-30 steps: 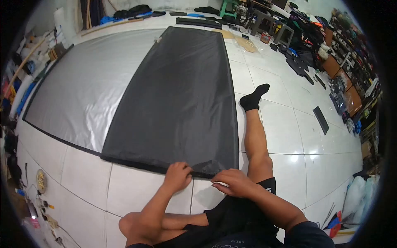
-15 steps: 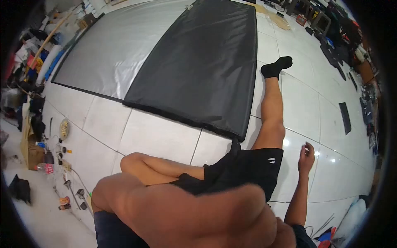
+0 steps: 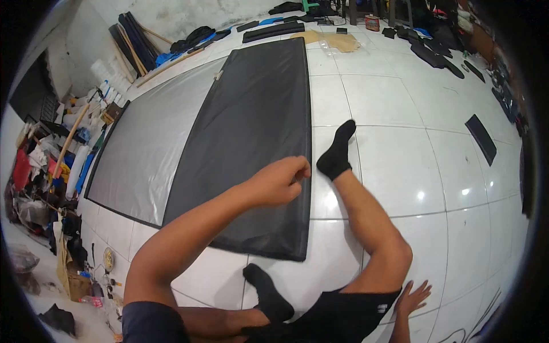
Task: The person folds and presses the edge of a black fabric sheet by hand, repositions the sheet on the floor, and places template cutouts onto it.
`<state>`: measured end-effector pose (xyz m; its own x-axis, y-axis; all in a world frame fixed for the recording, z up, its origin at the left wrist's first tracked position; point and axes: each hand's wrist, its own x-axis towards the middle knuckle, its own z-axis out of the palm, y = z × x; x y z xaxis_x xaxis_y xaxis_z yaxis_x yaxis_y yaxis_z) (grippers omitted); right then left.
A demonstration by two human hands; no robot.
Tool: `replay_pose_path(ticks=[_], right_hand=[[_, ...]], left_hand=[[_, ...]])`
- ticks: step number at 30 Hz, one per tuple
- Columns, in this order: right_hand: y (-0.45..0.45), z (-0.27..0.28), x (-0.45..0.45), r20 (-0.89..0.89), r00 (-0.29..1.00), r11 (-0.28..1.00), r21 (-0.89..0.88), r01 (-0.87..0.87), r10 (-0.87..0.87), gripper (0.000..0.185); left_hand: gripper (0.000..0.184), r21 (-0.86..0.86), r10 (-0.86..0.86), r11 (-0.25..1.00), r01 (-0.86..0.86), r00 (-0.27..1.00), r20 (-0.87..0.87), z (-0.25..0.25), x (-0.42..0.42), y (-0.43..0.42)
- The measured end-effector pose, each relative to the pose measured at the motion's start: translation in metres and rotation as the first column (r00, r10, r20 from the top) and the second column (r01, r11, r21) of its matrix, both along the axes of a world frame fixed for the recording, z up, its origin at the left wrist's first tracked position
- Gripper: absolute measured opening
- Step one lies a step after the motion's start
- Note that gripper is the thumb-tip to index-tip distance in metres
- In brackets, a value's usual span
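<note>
My left hand (image 3: pixel 279 180) reaches across in front of me, over the right part of a long black sheet-covered panel (image 3: pixel 251 126). Its fingers curl loosely, with a gap to the thumb, and nothing shows between them. Whether it touches the panel I cannot tell. My right hand (image 3: pixel 413 298) rests on the white tiled floor (image 3: pixel 400 177) beside my thigh, fingers spread. Along the black panel's left side runs a grey, shiny plastic-like sheet (image 3: pixel 154 137) with a dark edge. My right foot, in a black sock (image 3: pixel 337 151), is close to the panel's right edge.
Clutter and a wooden stick (image 3: pixel 71 140) line the left wall. Rolls of dark material (image 3: pixel 137 43) lean at the back left. A flat black piece (image 3: pixel 480 139) lies on the floor at right. Brown sheet material (image 3: pixel 340 42) lies beyond the panel.
My left arm has swung from close below the camera out over the panel. My right hand has gone down flat on the floor. Both legs have shifted, and the view has tilted upward.
</note>
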<state>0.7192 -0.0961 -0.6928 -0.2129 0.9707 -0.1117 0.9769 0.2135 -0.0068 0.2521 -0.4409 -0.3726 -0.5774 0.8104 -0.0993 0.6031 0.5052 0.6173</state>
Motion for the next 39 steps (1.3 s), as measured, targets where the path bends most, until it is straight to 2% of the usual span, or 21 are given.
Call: replay_pose_path(ticks=[2, 4, 6, 9, 11, 12, 14, 16, 17, 18, 19, 20, 21, 27, 30, 32, 33, 34, 36, 37, 39], right_hand=[[0.001, 0.002, 0.001, 0.030, 0.999, 1.000, -0.019, 0.016, -0.015, 0.086], [-0.004, 0.017, -0.005, 0.092, 0.995, 0.997, -0.067, 0.035, -0.029, 0.090], [-0.008, 0.027, -0.017, 0.152, 0.987, 0.992, -0.105, 0.069, -0.053, 0.093], [-0.006, 0.012, -0.012, 0.443, 0.895, 0.998, -0.011, 0.066, -0.054, 0.072], [0.002, -0.060, 0.034, 0.360, 0.933, 0.951, 0.288, -0.114, 0.003, 0.085], [0.005, -0.094, 0.056, 0.332, 0.942, 0.883, 0.430, -0.190, 0.041, 0.091], [-0.004, -0.042, 0.039, 0.365, 0.931, 0.968, 0.232, -0.099, 0.008, 0.086], [-0.005, 0.027, -0.015, 0.398, 0.915, 0.980, -0.151, 0.127, -0.057, 0.077], [-0.009, 0.020, -0.003, 0.272, 0.962, 0.999, -0.043, 0.015, -0.003, 0.082], [-0.016, 0.013, 0.001, 0.146, 0.988, 0.994, 0.085, -0.070, 0.057, 0.086], [-0.014, 0.014, 0.000, 0.128, 0.992, 0.999, -0.038, 0.012, -0.007, 0.088], [-0.017, 0.012, 0.001, 0.052, 0.995, 0.988, 0.128, -0.087, 0.081, 0.085], [-0.017, 0.014, 0.001, 0.002, 0.995, 0.992, 0.085, -0.098, 0.099, 0.087], [-0.004, 0.047, -0.004, 0.094, 0.991, 0.975, -0.206, -0.078, 0.099, 0.099], [0.044, 0.014, -0.028, 0.000, 0.951, 0.951, -0.008, -0.310, 0.310, 0.074], [0.044, 0.061, -0.188, -0.475, 0.858, 0.911, -0.236, -0.339, 0.196, 0.057], [0.045, 0.042, -0.255, -0.583, 0.812, 0.886, -0.362, -0.291, 0.028, 0.043], [0.048, 0.040, -0.323, -0.642, 0.767, 0.757, -0.504, -0.417, -0.005, 0.042], [0.026, 0.039, -0.471, -0.724, 0.600, 0.641, -0.288, -0.711, 0.340, 0.038], [0.012, 0.064, -0.541, -0.678, 0.632, 0.560, -0.378, -0.738, 0.376, 0.042], [-0.028, 0.061, -0.652, -0.699, 0.699, 0.397, -0.604, -0.691, 0.153, 0.062]], left_hand=[[0.036, -0.136, -0.052, 0.990, 0.047, 0.998, -0.036, -0.039, -0.035, 0.024], [0.041, -0.530, -0.202, 0.844, 0.087, 0.966, -0.163, -0.054, -0.070, 0.052], [0.041, -0.553, -0.186, 0.830, 0.070, 0.970, -0.157, -0.061, -0.106, 0.082], [0.039, -0.528, -0.145, 0.849, -0.008, 0.958, -0.248, -0.038, -0.163, 0.142], [0.037, -0.494, -0.119, 0.867, -0.059, 0.940, -0.321, -0.025, -0.177, 0.158], [0.036, -0.352, -0.007, 0.930, -0.106, 0.952, -0.305, -0.022, -0.182, 0.165], [0.036, -0.153, 0.185, 0.965, -0.215, 0.964, -0.192, -0.027, -0.182, 0.169], [0.038, -0.086, 0.279, 0.953, -0.289, 0.954, -0.110, -0.077, -0.163, 0.141], [0.055, -0.319, 0.358, 0.888, -0.333, 0.934, 0.022, -0.088, -0.151, 0.131], [0.071, -0.334, 0.331, 0.881, -0.335, 0.941, -0.070, -0.133, -0.135, 0.100], [0.098, -0.502, 0.453, 0.773, -0.388, 0.891, 0.008, -0.135, -0.115, 0.090], [0.119, -0.631, 0.547, 0.642, -0.436, 0.837, -0.021, -0.166, -0.094, 0.071], [0.132, -0.768, 0.587, 0.537, -0.349, 0.808, 0.044, -0.199, -0.085, 0.057], [0.125, -0.678, 0.677, 0.578, -0.454, 0.731, 0.088, -0.215, -0.055, 0.055], [0.120, -0.662, 0.668, 0.584, -0.470, 0.742, 0.062, -0.218, -0.049, 0.055], [0.117, -0.638, 0.699, 0.581, -0.506, 0.712, 0.071, -0.218, -0.041, 0.060], [0.114, -0.613, 0.719, 0.574, -0.543, 0.693, 0.059, -0.212, -0.037, 0.063], [0.112, -0.589, 0.745, 0.557, -0.586, 0.666, 0.041, -0.208, -0.036, 0.063], [0.106, -0.583, 0.836, 0.432, -0.688, 0.548, -0.026, -0.209, -0.020, 0.052], [0.101, -0.573, 0.880, 0.328, -0.751, 0.464, -0.103, -0.210, -0.008, 0.047], [0.089, -0.560, 0.972, 0.035, -0.827, 0.158, -0.172, -0.204, 0.001, 0.004]])
